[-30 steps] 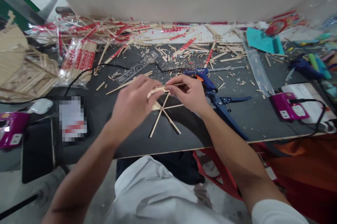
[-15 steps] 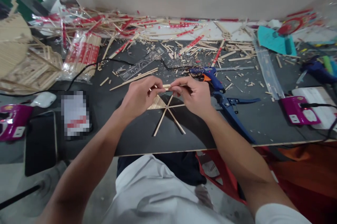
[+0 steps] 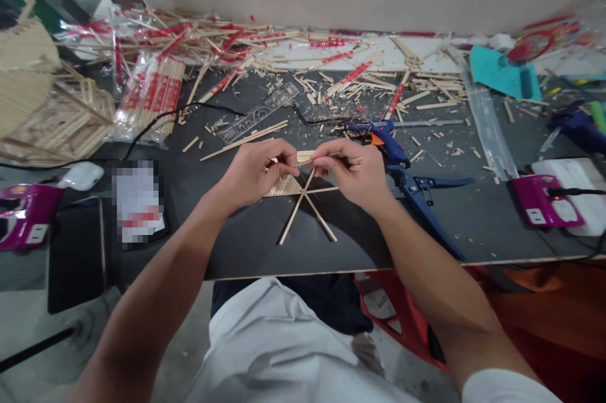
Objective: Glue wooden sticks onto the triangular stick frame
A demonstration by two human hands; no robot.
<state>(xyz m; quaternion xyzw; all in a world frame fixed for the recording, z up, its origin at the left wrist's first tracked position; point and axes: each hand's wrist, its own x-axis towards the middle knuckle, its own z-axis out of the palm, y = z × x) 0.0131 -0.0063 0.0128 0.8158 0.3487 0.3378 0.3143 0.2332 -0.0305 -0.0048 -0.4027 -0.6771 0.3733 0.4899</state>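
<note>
A small bundle of short wooden chopstick pieces (image 3: 304, 156) spans the gap between my hands, just above the tabletop. My left hand (image 3: 255, 170) pinches its left end between thumb and fingers. At the right end, my right hand (image 3: 356, 172) pinches it the same way. Below them on the table lies a star-shaped frame of wooden sticks (image 3: 310, 202), its spokes meeting at one centre. One wedge of it, filled with parallel stick pieces (image 3: 286, 186), is partly covered by my left hand. The exact number of pieces held cannot be made out.
Behind my hands lie a clear plastic ruler (image 3: 258, 114) and a blue glue gun (image 3: 379, 131). Blue cutters (image 3: 423, 201) are at right. Wrapped chopsticks (image 3: 150, 96) and a slatted wooden piece (image 3: 28, 74) occupy the left, with phones (image 3: 76, 251) nearer me. Offcuts litter the back.
The view has shifted slightly, so everything sits a little further right. My fingers have parted slightly along the held pieces, showing more of them. The star frame lies in the same place.
</note>
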